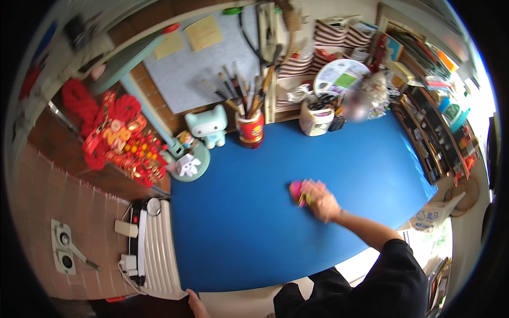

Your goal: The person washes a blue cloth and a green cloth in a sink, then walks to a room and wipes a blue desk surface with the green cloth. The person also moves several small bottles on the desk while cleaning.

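Observation:
My right hand [321,201] presses a crumpled pink and yellow-green cloth [296,192] onto the blue desk mat [238,222], right of its middle. The hand is slightly blurred, and part of the cloth lies under its fingers. At the bottom edge of the view, my left hand [195,304] is at the near left corner of the desk, by the end of a white ribbed panel [159,254]. Only part of that hand shows; whether it grips the panel cannot be told.
Along the back stand a red tin of paintbrushes [251,133], a mint cat-like figure [208,125] and a white pen holder [316,119]. A mint lamp base [201,163] with small figures is at the left. A wooden shelf rack [427,135] borders the right. A power strip [137,246] lies left.

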Available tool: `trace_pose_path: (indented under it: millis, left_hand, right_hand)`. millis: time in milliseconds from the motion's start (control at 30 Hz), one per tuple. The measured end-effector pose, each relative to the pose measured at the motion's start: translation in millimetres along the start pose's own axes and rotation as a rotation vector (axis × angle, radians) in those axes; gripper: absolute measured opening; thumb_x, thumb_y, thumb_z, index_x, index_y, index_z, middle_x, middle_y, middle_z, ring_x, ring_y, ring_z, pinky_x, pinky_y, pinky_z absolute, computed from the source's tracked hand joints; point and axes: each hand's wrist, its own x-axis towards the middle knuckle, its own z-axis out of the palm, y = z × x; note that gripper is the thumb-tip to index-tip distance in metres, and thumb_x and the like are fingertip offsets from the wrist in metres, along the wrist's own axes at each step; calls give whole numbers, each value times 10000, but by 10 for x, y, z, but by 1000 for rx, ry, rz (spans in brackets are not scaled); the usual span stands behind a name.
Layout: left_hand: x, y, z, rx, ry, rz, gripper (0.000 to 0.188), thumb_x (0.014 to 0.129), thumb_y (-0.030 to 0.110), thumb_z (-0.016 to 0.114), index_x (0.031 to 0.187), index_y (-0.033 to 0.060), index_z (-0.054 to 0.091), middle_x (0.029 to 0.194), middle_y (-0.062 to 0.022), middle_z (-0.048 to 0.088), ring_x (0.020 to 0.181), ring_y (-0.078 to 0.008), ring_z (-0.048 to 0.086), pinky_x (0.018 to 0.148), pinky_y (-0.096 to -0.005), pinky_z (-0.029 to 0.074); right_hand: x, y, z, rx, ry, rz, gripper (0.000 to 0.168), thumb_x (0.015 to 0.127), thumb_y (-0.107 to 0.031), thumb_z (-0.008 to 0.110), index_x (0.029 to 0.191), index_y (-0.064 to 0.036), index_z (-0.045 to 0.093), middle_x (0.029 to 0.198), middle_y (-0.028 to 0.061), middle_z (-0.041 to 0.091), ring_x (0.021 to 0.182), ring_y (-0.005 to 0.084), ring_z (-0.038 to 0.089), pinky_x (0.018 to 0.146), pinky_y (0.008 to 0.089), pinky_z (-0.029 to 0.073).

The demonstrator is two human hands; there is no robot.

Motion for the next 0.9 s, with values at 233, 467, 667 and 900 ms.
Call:
trace_pose_path:
  millis: [233,467,667,900]
  left_hand:
    - [44,51,80,50,-76,-31,695,957,514,329,1367,-47,334,1359,-167,435,1255,-251,405,1020,-305,294]
    - [14,39,49,139,-120,-52,713,958,527,320,1377,-50,322,1370,-164,428,1264,-243,398,1023,-288,290]
    - [170,-405,39,-137,3,113,754,932,592,325,1286,-60,457,1304,-150,493,1174,-249,471,981,-343,355]
    - [397,-894,25,56,28,-17,702,955,566,268,1218,-37,511,1091,-232,586,1044,-327,524,920,-380,388]
  right_hand:
    - [1690,1075,593,-49,187,523,534,937,-340,413,1346,2,385,1455,160,304,1354,301,265,1113,405,195]
    - [1599,511,595,19,105,159,517,946,-281,427,1355,23,344,1463,130,287,1333,309,295,1124,384,202]
    - [-86,-934,76,99,-292,-212,628,898,-335,528,1403,-29,313,1469,159,273,1371,315,233,1131,446,154]
    - [1514,-1253,444,105,29,-34,519,952,-285,400,1394,-26,319,1456,165,294,1368,313,224,1120,438,159]
